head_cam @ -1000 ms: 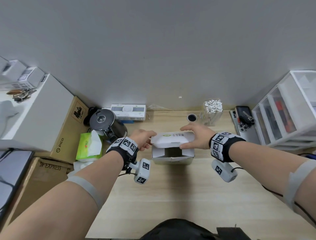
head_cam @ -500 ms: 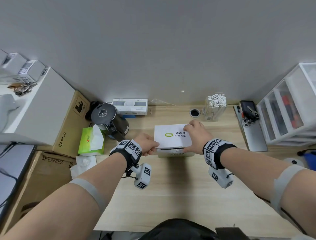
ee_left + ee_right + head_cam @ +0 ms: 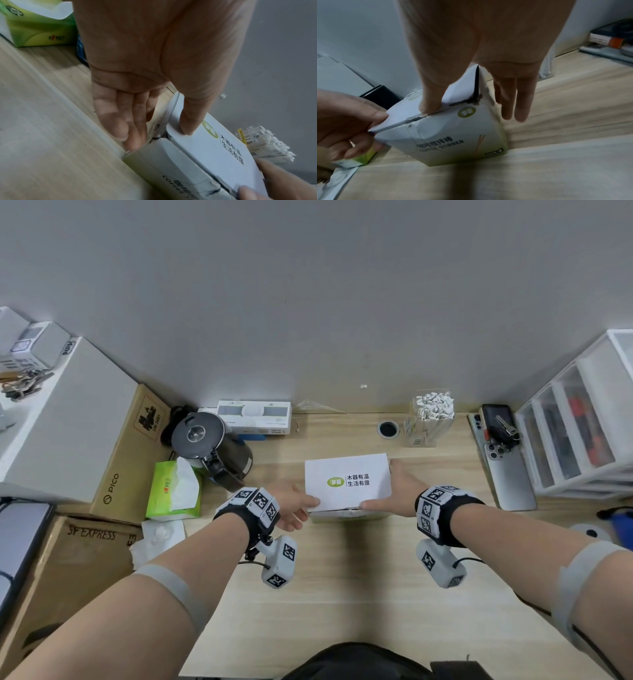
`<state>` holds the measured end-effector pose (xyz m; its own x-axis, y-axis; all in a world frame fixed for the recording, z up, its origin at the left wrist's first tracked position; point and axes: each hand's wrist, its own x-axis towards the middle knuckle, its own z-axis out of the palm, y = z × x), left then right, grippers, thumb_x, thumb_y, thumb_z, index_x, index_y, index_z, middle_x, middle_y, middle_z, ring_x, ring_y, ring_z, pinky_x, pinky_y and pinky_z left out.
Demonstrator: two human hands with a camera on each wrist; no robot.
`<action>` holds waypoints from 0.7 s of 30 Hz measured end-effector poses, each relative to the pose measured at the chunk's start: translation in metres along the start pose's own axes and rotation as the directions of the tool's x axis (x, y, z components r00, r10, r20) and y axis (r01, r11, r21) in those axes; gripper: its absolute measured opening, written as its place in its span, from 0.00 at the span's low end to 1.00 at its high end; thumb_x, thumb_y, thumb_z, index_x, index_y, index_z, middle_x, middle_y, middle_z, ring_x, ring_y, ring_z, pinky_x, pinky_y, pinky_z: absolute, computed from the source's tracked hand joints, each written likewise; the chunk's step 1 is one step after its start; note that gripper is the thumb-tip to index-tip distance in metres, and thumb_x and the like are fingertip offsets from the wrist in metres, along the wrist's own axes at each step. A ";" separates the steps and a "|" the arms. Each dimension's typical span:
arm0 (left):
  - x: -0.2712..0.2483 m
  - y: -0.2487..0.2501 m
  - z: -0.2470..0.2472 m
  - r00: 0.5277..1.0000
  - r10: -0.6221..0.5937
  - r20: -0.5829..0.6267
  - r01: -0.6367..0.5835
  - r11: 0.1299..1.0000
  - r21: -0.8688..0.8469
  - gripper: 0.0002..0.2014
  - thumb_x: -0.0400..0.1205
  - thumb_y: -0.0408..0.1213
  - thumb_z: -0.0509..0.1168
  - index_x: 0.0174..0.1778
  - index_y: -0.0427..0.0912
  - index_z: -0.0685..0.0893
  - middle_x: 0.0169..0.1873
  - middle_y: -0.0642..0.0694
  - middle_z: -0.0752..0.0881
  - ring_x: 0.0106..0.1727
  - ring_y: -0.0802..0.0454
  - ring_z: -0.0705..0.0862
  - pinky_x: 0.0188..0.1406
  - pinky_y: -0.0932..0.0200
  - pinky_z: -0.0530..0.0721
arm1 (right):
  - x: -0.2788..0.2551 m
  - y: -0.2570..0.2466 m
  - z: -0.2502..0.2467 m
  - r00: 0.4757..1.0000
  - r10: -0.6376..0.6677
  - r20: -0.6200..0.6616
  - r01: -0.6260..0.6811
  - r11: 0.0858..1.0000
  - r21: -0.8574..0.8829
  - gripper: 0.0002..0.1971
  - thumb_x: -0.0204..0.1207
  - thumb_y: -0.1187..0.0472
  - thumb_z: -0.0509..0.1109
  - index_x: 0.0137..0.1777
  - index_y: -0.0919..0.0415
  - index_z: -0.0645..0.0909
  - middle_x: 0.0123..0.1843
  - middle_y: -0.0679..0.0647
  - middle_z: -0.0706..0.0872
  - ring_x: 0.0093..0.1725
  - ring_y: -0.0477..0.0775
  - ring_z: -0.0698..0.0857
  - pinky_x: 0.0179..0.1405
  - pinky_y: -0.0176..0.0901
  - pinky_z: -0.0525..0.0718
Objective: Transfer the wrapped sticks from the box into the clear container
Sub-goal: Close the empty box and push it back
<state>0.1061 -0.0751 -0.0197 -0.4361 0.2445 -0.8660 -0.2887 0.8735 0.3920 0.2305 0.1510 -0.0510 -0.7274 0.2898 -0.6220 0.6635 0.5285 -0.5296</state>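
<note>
A white coffee-stirrer box (image 3: 347,484) stands mid-desk with its lid down. My left hand (image 3: 298,508) holds its front left corner. The thumb (image 3: 188,121) presses on the lid (image 3: 214,146) and the fingers (image 3: 123,128) run down the side. My right hand (image 3: 394,491) holds the front right corner, thumb (image 3: 429,106) on the lid edge, fingers (image 3: 517,105) down the right side of the box (image 3: 453,135). The clear container (image 3: 430,419), packed with upright wrapped sticks (image 3: 262,143), stands behind the box by the wall. What the box holds is hidden.
A black kettle (image 3: 209,446) and a green tissue pack (image 3: 173,491) sit left of the box, cardboard boxes (image 3: 113,460) beyond them. A phone (image 3: 507,470) and white drawers (image 3: 579,422) are at the right. A cable hole (image 3: 388,428) lies near the container.
The lid, raised a second ago, has come down onto the box. Both hands have slid from the lid's sides to its front corners.
</note>
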 end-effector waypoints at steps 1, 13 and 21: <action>0.003 0.001 0.001 0.999 -0.017 0.030 0.017 1.000 -0.010 0.12 0.85 0.43 0.71 0.48 0.37 0.81 0.43 0.37 0.89 0.30 0.46 0.87 0.34 0.55 0.88 | 0.002 0.001 0.002 0.997 0.046 0.054 -0.046 0.999 0.003 0.58 0.52 0.33 0.83 0.77 0.57 0.59 0.69 0.53 0.80 0.62 0.59 0.86 0.60 0.55 0.86; 0.049 0.035 -0.016 0.986 0.048 -0.161 -0.109 0.911 -0.398 0.32 0.84 0.36 0.73 0.81 0.29 0.69 0.30 0.41 0.90 0.33 0.44 0.92 0.37 0.51 0.95 | 0.051 -0.015 -0.016 0.991 -0.023 -0.132 0.069 0.932 0.357 0.38 0.67 0.51 0.83 0.74 0.57 0.70 0.64 0.50 0.85 0.54 0.53 0.87 0.52 0.55 0.89; 0.066 0.081 -0.019 0.966 0.075 -0.249 -0.182 0.880 -0.439 0.19 0.89 0.36 0.64 0.75 0.34 0.75 0.51 0.39 0.85 0.35 0.47 0.88 0.39 0.54 0.90 | 0.084 -0.029 -0.035 0.976 0.009 -0.216 0.038 0.976 0.212 0.35 0.72 0.45 0.77 0.73 0.61 0.70 0.65 0.52 0.85 0.62 0.57 0.84 0.52 0.43 0.78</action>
<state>0.0379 0.0040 -0.0393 -0.6552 0.1966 -0.7294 -0.5489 0.5394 0.6385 0.1442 0.1881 -0.0679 -0.7422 0.4599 -0.4874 0.6573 0.3578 -0.6633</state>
